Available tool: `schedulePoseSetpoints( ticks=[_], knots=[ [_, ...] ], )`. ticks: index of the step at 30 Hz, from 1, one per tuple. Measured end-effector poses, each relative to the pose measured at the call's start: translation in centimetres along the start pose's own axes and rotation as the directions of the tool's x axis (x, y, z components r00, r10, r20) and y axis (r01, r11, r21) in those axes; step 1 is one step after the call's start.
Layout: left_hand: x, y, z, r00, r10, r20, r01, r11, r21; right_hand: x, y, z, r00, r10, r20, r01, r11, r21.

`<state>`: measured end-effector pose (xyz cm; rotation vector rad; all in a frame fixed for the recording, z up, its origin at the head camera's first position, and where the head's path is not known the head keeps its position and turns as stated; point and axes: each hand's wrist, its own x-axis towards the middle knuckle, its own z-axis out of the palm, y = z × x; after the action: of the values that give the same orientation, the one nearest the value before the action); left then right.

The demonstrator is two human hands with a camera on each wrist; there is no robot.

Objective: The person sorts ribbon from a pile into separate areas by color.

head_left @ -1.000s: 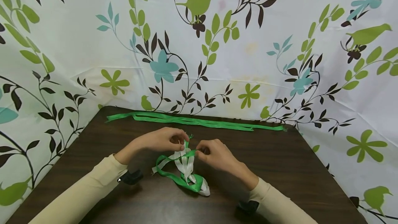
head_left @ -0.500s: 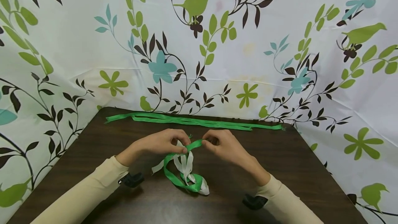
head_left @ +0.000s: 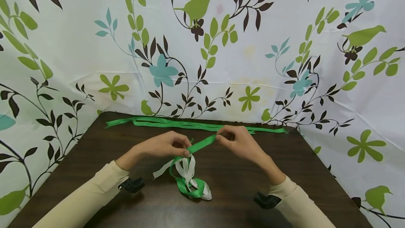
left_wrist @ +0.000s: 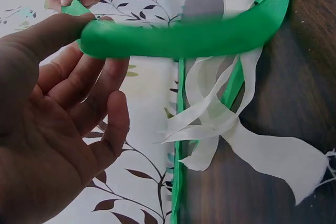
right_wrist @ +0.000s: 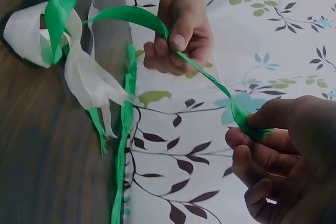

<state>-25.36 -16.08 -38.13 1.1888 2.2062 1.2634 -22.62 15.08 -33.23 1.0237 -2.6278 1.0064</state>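
Observation:
A green ribbon [head_left: 202, 144] stretches between the two hands. My left hand [head_left: 162, 145] pinches it partway along, between thumb and fingers, as the left wrist view also shows. In the right wrist view, my right hand [right_wrist: 283, 156] pinches the ribbon's frayed end. Below the left hand, white ribbons [head_left: 189, 170] hang and lie in a loose bundle on the table, with the green ribbon looped through their lower end. One white tail [left_wrist: 283, 156] spreads out to the side. The head view puts my right hand [head_left: 242, 143] higher and to the right of the bundle.
Several long green ribbons [head_left: 177, 123] lie along the far edge of the dark wooden table [head_left: 133, 210]. Behind the table hangs a white cloth [head_left: 221, 69] patterned with leaves and birds. A dark band device [head_left: 267, 200] sits at the right wrist, another [head_left: 132, 185] at the left.
My right hand has moved up and to the right with the green ribbon's end, drawing a longer stretch out from the bundle. My left hand has come to pinch that ribbon.

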Motion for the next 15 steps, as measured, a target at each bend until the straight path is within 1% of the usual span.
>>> schedulePoseSetpoints(
  ticks=[4,8,11,15],
  knots=[
    [-0.5,0.4,-0.7,0.999,-0.03,-0.028,0.031,0.999,0.028,-0.4,0.2,-0.9,1.0,0.031,-0.007,-0.031,1.0,-0.001],
    [-1.1,1.0,-1.7,0.997,-0.049,-0.053,0.05,0.999,0.013,-0.8,0.6,-1.6,0.998,0.049,-0.032,-0.049,0.999,0.011],
    [-1.5,1.4,-2.2,0.997,-0.054,-0.058,0.053,0.998,-0.02,-1.1,0.9,-2.1,0.997,0.031,-0.07,-0.03,1.0,0.007],
    [-1.8,1.9,-2.7,0.997,-0.048,-0.055,0.044,0.997,-0.067,-1.4,1.1,-2.8,0.994,-0.007,-0.111,0.01,1.0,0.029]
  ],
)
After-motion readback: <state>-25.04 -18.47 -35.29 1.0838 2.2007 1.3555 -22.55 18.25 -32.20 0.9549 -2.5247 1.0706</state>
